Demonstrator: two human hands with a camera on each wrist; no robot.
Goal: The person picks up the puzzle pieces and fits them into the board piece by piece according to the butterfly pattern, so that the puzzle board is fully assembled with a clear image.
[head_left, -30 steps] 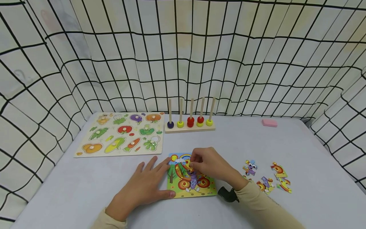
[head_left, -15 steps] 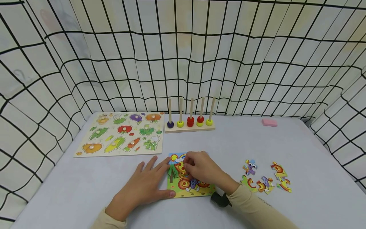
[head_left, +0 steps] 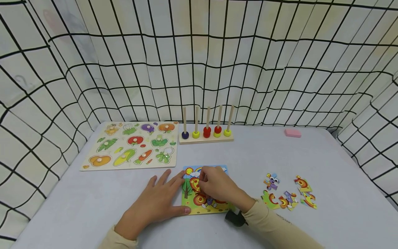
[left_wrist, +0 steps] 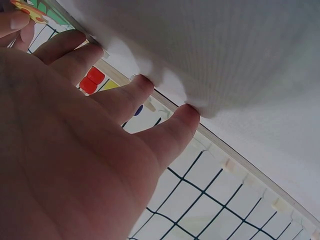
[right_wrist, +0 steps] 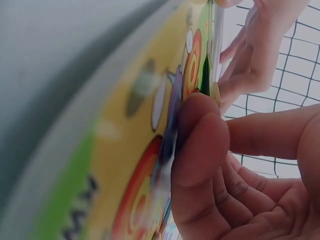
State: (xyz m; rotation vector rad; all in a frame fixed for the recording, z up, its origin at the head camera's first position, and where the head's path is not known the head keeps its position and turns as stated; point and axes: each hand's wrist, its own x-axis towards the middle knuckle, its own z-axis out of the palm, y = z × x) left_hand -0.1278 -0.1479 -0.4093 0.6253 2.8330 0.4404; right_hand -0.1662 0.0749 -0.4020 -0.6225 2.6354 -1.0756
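A butterfly picture puzzle board lies on the table in front of the person. The left hand rests along its left edge with fingers spread, the thumb on the lower left corner. Over the board's upper middle, the right hand pinches a yellow and red wing puzzle piece between thumb and index finger. The left wrist view also catches that wing piece in the fingertips. Whether it lies flat in the picture is hard to tell. The right hand hides the butterfly's middle.
Several loose puzzle pieces lie to the right. A vegetable peg board sits at the back left, beside a bead-stacking stand with upright pegs. A pink block is at the back right. Black netting encloses the table.
The right hand has moved left over the board with the wing piece, then shifted only slightly. A green and red loose piece near the sleeve has come into fuller view. The left hand stays still.
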